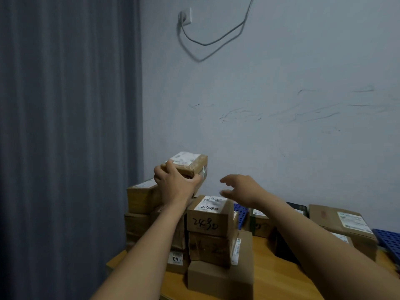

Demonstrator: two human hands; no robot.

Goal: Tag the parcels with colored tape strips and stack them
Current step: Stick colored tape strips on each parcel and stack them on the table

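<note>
A small parcel point(190, 163) is gripped at its near end by the left hand point(173, 180), with the fingers and the thumb curled round it. It is held tilted in the air above the stack of parcels point(207, 221), which stands on the left part of the wooden table point(270, 267). Probably it is being set on top of the stack, close to the wall. Nothing is held by the right hand point(240, 188). Its fingers are loosely spread and it is kept near the parcel (perhaps ready to steady it). The parcel is of brown cardboard, wrapped with clear tape, and a white printed label is stuck on its upper face. No colored strip can be seen on the sides that are shown.
</note>
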